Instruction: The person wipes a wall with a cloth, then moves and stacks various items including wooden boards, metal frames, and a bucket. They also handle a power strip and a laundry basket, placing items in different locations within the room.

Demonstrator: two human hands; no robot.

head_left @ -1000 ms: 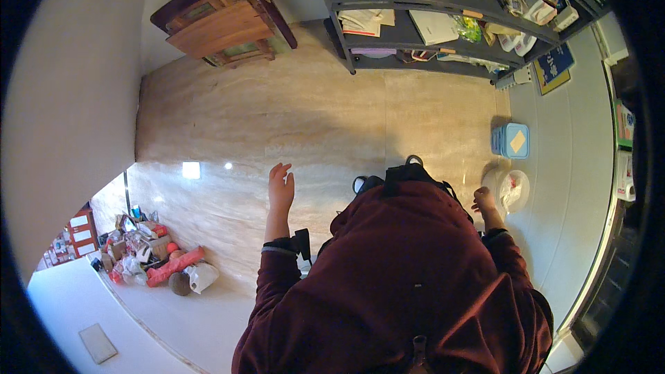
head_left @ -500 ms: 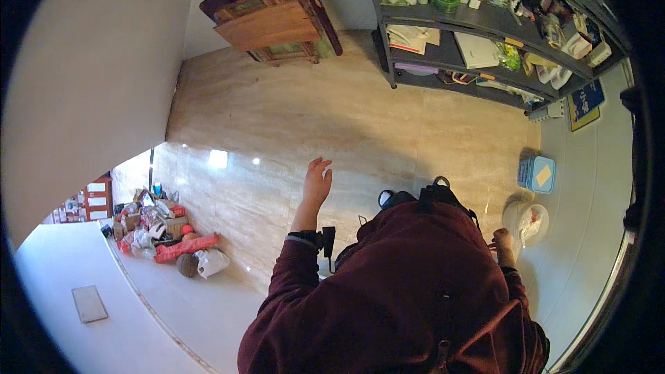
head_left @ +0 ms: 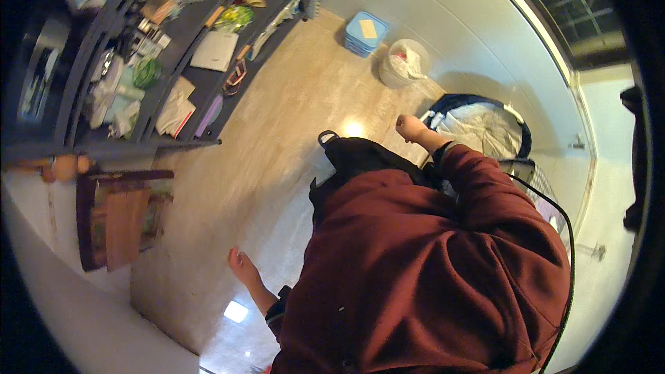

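Observation:
My left hand [head_left: 244, 268] hangs over the tiled floor at the lower left, its fingers loosely apart and holding nothing. On the other side of my body, my right hand [head_left: 411, 128] is curled into a loose fist; nothing shows in it. It is nearest to a round dark-rimmed basket [head_left: 529, 140] with pale cloth [head_left: 478, 128] inside, and appears apart from it. Beyond that hand stands a whitish bin [head_left: 395, 77] with a light liner.
A dark shelf unit [head_left: 201, 24] full of household items fills the upper left. Below it a folded wooden table [head_left: 128, 225] leans at the wall. A blue lidded box [head_left: 364, 33] stands beside the bin. A black cable [head_left: 571, 235] curves along my right side.
My body and view have turned to the right. The shelves and folded table have shifted left, and the basket has come into view. My right hand has moved forward, away from my side.

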